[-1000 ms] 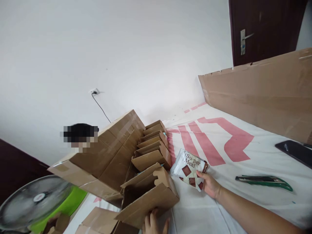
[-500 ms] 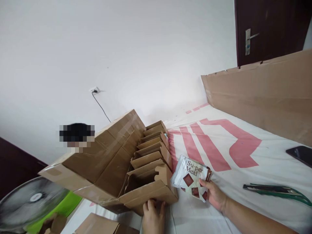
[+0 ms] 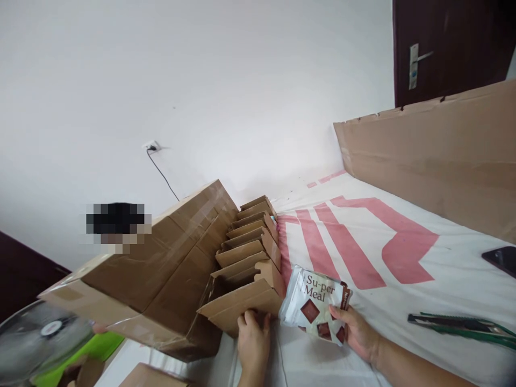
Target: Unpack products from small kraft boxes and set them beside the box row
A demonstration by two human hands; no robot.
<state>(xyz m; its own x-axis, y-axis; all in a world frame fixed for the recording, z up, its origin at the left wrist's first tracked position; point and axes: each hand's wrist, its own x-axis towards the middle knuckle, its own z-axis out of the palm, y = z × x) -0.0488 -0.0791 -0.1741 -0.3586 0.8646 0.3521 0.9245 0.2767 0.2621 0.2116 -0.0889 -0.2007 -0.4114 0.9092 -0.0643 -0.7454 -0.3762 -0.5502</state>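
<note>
Near the bottom centre, my left hand [image 3: 253, 344] presses its bent fingers against the near wall of the closest small cardboard box [image 3: 245, 303]. This open-topped box stands at the near end of a row of several similar boxes [image 3: 242, 247]. My right hand [image 3: 360, 330], right of the row, pinches the right edge of a white pouch [image 3: 316, 306] printed "Su-per Meal" with brown squares. The pouch is tilted above the sheet, its printed face towards me. Left of the row lies a large long cardboard box [image 3: 161, 269], alongside the small ones.
Another person's head [image 3: 116, 223] shows behind the large box, with a fingertip [image 3: 99, 327] at its end. A green-handled cutter [image 3: 455, 325] and a phone [image 3: 502, 259] lie right on the patterned sheet [image 3: 403, 242]. A cardboard panel [image 3: 427, 156] stands behind; a fan [image 3: 48, 336] is left.
The large box's near end has shifted left and towards me, away from the small boxes. The nearest small box has moved slightly away from me, my left hand following. The pouch stays in my right hand.
</note>
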